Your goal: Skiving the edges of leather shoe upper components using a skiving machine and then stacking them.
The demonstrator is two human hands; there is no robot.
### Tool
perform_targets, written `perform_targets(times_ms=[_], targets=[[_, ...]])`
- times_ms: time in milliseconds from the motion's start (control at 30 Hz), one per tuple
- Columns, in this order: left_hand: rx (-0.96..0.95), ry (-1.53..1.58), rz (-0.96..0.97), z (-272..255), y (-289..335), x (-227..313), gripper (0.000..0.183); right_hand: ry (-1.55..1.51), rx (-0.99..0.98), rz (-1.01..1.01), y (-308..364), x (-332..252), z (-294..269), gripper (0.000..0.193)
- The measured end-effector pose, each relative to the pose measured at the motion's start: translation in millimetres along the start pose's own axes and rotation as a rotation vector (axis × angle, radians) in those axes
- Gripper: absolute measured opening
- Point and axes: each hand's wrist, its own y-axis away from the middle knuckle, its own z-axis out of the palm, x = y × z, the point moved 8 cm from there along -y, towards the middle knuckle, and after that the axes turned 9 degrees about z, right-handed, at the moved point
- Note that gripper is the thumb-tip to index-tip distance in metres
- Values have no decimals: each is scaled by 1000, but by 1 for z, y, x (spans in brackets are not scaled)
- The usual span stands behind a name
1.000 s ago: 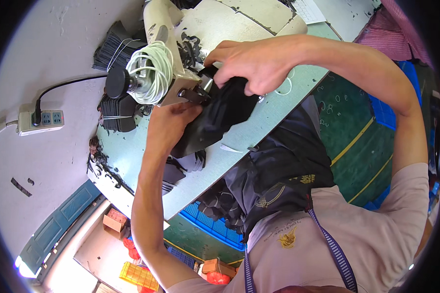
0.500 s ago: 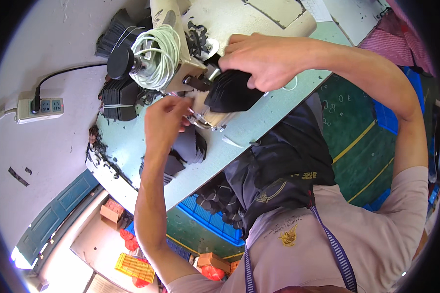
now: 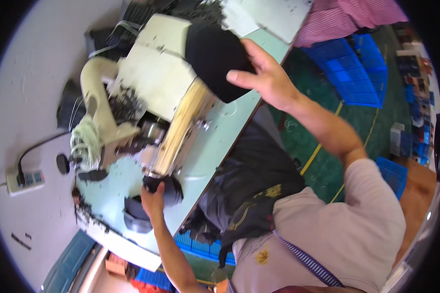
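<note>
My right hand [image 3: 271, 80] is closed on a batch of black flat pieces [image 3: 215, 61], thumb on top and fingers behind. The batch is raised over the right end of a cream table machine [image 3: 154, 63] with a pale wooden strip [image 3: 178, 132] along its front. My left hand [image 3: 154, 200] is pinched on a small black piece [image 3: 153, 183] at the near end of the strip. Beside it, on the pale green table [image 3: 200, 166], lie two stacks of dark cut pieces, one stack [image 3: 173, 193] right of the hand and another stack [image 3: 137, 217] to its left.
A coil of pale cord [image 3: 85, 141] hangs on the machine's arm. A power strip [image 3: 27, 181] is on the left wall. Dark scraps [image 3: 85, 205] lie along the table's left edge. Blue crates [image 3: 347, 73] stand on the green floor at right.
My right hand has moved away from the machine's working head, lifting the black batch to the right. My left hand has dropped toward the stacks. The whole view has shifted and turned.
</note>
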Motion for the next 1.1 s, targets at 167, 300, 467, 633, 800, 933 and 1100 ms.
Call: perform_targets(times_ms=[167, 300, 467, 633, 800, 933, 1100], targets=[[22, 505, -131, 16, 2, 22, 61, -165, 439, 263, -14, 67, -108, 44], [66, 540, -10, 8, 1, 8, 62, 1031, 768, 318, -23, 121, -131, 67], [233, -34, 87, -31, 56, 49, 70, 883, 708, 21, -4, 119, -146, 75], [136, -213, 123, 11, 52, 42, 76, 1205, 625, -12, -13, 121, -98, 81], [190, -35, 33, 15, 45, 2, 93, 1191, 610, -14, -35, 122, -105, 84], [235, 123, -6, 14, 56, -2, 93, 1123, 535, -26, -39, 112, -91, 77], [234, 180, 32, 4, 59, 22, 84, 1226, 480, -140, -48, 111, -119, 66]])
